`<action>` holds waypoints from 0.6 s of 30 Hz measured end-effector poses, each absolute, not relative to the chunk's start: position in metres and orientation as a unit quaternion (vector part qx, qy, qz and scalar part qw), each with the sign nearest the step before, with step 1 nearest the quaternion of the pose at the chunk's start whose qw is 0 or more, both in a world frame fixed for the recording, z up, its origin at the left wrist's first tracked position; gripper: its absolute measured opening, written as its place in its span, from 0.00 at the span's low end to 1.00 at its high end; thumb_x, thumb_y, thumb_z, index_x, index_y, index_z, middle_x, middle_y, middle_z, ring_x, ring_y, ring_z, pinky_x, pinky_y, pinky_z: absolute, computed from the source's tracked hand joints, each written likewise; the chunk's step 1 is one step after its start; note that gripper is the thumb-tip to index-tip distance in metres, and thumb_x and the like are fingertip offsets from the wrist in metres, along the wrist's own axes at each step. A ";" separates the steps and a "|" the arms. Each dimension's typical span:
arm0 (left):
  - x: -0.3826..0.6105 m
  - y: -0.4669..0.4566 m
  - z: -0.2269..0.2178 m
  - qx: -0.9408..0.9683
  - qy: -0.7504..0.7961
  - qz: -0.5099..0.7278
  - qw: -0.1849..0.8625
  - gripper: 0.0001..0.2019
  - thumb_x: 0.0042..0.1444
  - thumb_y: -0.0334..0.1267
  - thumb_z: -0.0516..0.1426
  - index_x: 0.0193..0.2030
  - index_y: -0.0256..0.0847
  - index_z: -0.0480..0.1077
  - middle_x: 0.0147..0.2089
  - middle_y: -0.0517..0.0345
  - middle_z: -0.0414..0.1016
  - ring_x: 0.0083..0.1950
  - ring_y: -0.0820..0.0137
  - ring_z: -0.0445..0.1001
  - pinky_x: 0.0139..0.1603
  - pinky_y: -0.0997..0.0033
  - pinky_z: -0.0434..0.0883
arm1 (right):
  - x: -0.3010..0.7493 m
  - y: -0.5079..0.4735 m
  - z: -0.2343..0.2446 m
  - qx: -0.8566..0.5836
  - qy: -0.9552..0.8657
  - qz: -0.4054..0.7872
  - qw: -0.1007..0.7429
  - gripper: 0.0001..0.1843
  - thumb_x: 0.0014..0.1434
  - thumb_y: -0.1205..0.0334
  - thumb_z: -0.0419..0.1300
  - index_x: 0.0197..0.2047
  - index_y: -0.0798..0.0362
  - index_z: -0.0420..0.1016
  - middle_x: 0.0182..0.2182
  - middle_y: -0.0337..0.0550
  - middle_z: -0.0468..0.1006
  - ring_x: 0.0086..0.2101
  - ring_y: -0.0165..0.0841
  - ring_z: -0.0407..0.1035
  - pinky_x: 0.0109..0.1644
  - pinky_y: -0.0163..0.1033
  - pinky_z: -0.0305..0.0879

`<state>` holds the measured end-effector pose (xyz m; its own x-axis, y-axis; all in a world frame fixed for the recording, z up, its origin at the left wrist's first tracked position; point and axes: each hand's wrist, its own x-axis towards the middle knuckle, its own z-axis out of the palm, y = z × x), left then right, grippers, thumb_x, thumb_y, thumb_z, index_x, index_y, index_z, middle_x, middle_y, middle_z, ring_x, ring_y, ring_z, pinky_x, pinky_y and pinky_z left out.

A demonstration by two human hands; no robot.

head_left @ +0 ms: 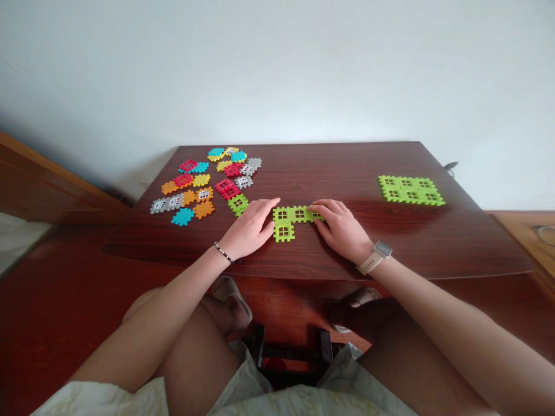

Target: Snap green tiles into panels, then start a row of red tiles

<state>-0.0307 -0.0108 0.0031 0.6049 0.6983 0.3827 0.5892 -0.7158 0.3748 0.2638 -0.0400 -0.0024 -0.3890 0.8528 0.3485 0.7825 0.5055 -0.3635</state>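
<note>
An L-shaped group of joined lime-green waffle tiles [289, 220] lies flat near the front of the dark wooden table [329, 173]. My left hand [250, 229] rests on the table at the group's left edge, fingers stretched along it and touching it. At the group's right end, the fingers of my right hand [340, 226] press down on the rightmost tile. A single green tile [238, 204] lies loose just left of my left hand. Neither hand has lifted anything.
A pile of several loose tiles [203, 179] in red, orange, yellow, teal and grey covers the table's back left. A finished flat panel of green tiles [411, 189] lies at the right. A white wall stands behind; my knees are below the table's front edge.
</note>
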 end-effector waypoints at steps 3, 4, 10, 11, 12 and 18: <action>-0.031 -0.010 0.003 0.887 0.372 0.246 0.117 0.29 0.74 0.40 0.59 0.78 0.43 0.58 0.69 0.40 0.74 0.70 0.51 0.72 0.73 0.42 0.70 | 0.264 -0.039 -0.004 -0.492 -0.830 0.071 0.254 0.21 0.77 0.62 0.54 0.68 0.49 0.75 0.65 0.56 0.78 0.64 0.53 0.70 0.66 0.63 0.71; -0.030 -0.010 0.003 0.887 0.374 0.243 0.121 0.30 0.74 0.42 0.60 0.78 0.43 0.58 0.69 0.40 0.74 0.71 0.50 0.72 0.74 0.42 0.70 | 0.264 -0.039 -0.004 -0.491 -0.830 0.071 0.254 0.21 0.77 0.62 0.53 0.69 0.50 0.75 0.66 0.56 0.77 0.65 0.53 0.69 0.67 0.63 0.71; -0.024 -0.014 0.006 0.894 0.369 0.222 0.121 0.31 0.72 0.47 0.62 0.76 0.43 0.60 0.70 0.40 0.73 0.72 0.49 0.71 0.75 0.43 0.69 | 0.264 -0.039 -0.004 -0.491 -0.832 0.071 0.249 0.21 0.77 0.62 0.53 0.68 0.50 0.75 0.66 0.56 0.78 0.65 0.53 0.69 0.67 0.64 0.70; -0.023 -0.015 0.006 0.896 0.367 0.219 0.116 0.30 0.73 0.47 0.61 0.76 0.42 0.60 0.70 0.40 0.73 0.72 0.49 0.71 0.75 0.43 0.69 | 0.264 -0.039 -0.004 -0.491 -0.832 0.070 0.248 0.21 0.77 0.62 0.53 0.68 0.50 0.75 0.66 0.56 0.78 0.65 0.53 0.69 0.67 0.64 0.70; -0.022 -0.015 0.005 0.899 0.365 0.216 0.111 0.29 0.73 0.46 0.60 0.76 0.42 0.61 0.70 0.40 0.73 0.72 0.49 0.71 0.75 0.43 0.69 | 0.264 -0.039 -0.004 -0.491 -0.832 0.070 0.247 0.21 0.77 0.62 0.53 0.68 0.50 0.76 0.66 0.57 0.78 0.65 0.53 0.69 0.67 0.64 0.71; -0.019 -0.015 0.000 0.900 0.371 0.214 0.082 0.27 0.75 0.44 0.57 0.76 0.41 0.61 0.70 0.39 0.73 0.71 0.48 0.72 0.74 0.42 0.70 | 0.264 -0.040 -0.003 -0.492 -0.833 0.063 0.246 0.20 0.77 0.62 0.54 0.66 0.49 0.77 0.65 0.56 0.78 0.64 0.53 0.70 0.66 0.63 0.71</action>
